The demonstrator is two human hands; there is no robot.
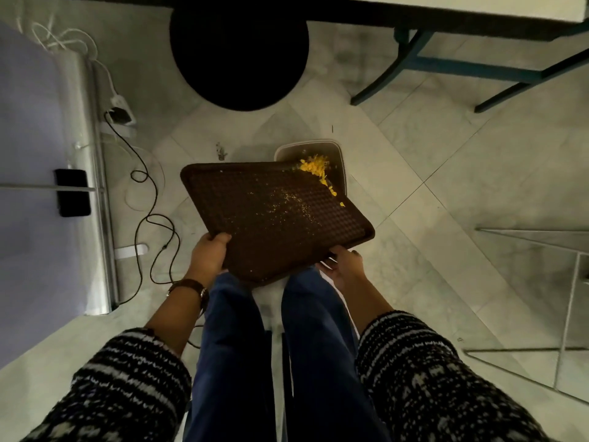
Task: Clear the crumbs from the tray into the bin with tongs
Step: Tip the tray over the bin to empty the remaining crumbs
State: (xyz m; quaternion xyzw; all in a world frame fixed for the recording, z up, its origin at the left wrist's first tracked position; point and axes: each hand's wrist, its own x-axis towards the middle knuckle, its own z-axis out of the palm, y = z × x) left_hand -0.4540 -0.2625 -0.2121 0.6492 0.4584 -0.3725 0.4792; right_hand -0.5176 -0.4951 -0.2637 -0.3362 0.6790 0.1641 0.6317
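A dark brown textured tray [255, 212] is tilted over the floor, its far right corner above a small white-rimmed bin [338, 154]. Yellow crumbs [315, 165] are piled at that corner and trail along the right rim; fine specks dot the tray's middle. My left hand [208, 255] grips the tray's near left edge, thumb on top. My right hand [345, 261] holds the near right corner from below, fingers mostly hidden, with a thin dark object beside them that I cannot make out. No tongs are plainly visible.
A round black stool [239, 49] stands beyond the bin. A table with dark blue legs [414, 59] is at the far right. A metal-edged cabinet [86, 186] and black cables [149, 199] lie left. A glass shelf [541, 282] is on the right. My legs are below the tray.
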